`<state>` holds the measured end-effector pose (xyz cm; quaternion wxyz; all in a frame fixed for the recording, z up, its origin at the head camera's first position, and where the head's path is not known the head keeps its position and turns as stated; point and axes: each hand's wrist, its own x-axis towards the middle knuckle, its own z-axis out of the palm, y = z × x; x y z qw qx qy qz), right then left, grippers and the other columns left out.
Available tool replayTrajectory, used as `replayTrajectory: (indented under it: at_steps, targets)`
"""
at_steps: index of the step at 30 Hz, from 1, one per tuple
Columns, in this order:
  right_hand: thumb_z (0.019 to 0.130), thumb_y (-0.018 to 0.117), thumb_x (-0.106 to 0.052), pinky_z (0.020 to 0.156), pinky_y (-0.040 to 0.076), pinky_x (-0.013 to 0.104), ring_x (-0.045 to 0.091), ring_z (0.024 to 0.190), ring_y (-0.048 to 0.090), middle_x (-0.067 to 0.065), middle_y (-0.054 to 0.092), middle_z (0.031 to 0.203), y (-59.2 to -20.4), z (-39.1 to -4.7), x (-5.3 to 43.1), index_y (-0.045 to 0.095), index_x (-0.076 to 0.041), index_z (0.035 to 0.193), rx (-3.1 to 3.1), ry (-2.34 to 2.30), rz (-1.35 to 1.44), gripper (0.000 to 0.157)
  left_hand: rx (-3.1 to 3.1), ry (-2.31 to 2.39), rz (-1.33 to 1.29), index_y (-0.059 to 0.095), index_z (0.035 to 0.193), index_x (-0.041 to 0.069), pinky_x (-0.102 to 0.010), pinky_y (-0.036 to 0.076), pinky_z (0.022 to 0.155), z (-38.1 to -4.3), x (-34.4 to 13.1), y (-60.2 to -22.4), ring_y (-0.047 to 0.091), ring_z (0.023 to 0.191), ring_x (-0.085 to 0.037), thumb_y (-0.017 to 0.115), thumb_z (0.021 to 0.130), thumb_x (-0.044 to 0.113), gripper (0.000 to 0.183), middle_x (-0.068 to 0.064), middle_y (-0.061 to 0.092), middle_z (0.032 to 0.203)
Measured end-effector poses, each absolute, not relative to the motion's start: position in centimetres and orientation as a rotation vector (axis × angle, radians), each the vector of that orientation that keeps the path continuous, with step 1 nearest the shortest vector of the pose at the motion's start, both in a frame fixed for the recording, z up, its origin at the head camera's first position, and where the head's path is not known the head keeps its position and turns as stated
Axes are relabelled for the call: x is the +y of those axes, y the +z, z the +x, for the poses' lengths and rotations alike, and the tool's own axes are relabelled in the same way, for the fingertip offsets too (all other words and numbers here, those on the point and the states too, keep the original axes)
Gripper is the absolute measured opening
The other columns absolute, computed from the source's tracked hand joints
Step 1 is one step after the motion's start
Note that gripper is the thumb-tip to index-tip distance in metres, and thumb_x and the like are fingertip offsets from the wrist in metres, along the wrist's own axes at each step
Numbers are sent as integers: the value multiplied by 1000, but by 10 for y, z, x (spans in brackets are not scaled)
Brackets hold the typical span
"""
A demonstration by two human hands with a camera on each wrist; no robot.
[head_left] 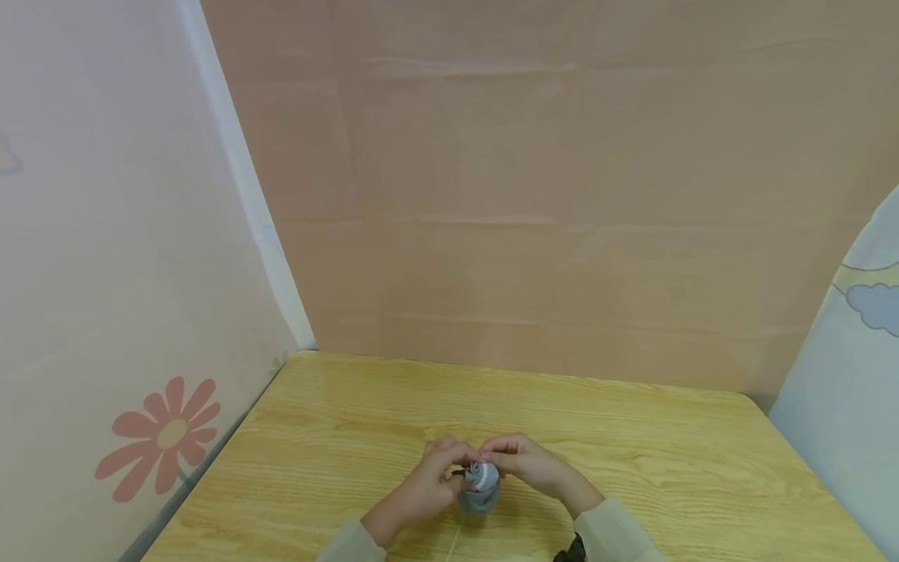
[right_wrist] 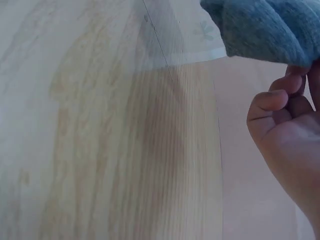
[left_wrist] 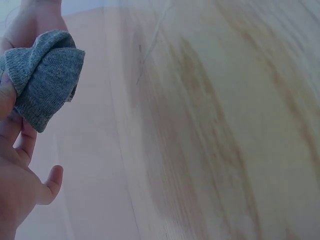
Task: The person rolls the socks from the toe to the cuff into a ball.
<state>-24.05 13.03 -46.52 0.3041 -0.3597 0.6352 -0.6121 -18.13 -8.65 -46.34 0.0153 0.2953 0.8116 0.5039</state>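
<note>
A rolled grey sock [head_left: 481,499] with a white band is held between both hands near the table's front edge. My left hand [head_left: 430,484] grips it from the left, its thumb against the roll. From the right, my right hand [head_left: 528,464] pinches the top edge of the roll with thumb and fingertips. The left wrist view shows the folded, loose end of the sock [left_wrist: 52,75] flaring out from the fingers. In the right wrist view, the knit fabric of the sock [right_wrist: 265,32] hangs above the right hand's curled fingers.
The wood-grain table [head_left: 337,414] spreads out around the hands. A brown sheet [head_left: 534,195] stands behind it. A pale wall covering with a red flower [head_left: 168,437] borders the left side, and another with a blue cloud [head_left: 878,306] the right.
</note>
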Motion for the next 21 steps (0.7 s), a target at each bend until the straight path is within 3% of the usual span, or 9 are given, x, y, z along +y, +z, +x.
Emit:
replayTrajectory:
  at_steps: [3,6,10,15,21]
  targets:
    - [103,44,-19,77,46,27,5,85,55,-9,66,98,-465,-236,128,56,18,111,1733,-1677,-907,39,2495,1648,911,62,108,18,-36,36,98,-183,-88,-464,54,102,-9,65,89,7,21,5,60,107]
    - [103,47,-24,78,43,30,9,85,51,-10,62,97,-461,-230,126,55,16,116,1917,-1736,-759,43,2474,1734,881,57,111,13,-35,46,92,-186,-91,-464,56,104,-14,63,91,8,21,0,61,111]
    - [98,57,-26,78,43,30,14,87,51,-5,62,95,-457,-220,117,62,7,111,2150,-1814,-524,35,2536,1811,815,50,113,7,-39,47,92,-189,-94,-464,56,105,-18,63,92,8,25,-4,60,114]
    - [89,69,-19,71,45,24,11,78,53,1,62,87,-457,-210,104,67,3,95,2322,-1862,-491,23,2631,1848,763,47,112,4,-35,51,83,-189,-92,-464,55,100,-19,63,92,7,26,-9,61,113]
    - [85,74,-18,60,42,20,9,67,49,3,64,81,-454,-202,95,72,0,87,2442,-1867,-395,18,2753,1845,699,51,108,4,-48,50,85,-186,-87,-465,59,99,-21,67,90,7,25,-8,64,110]
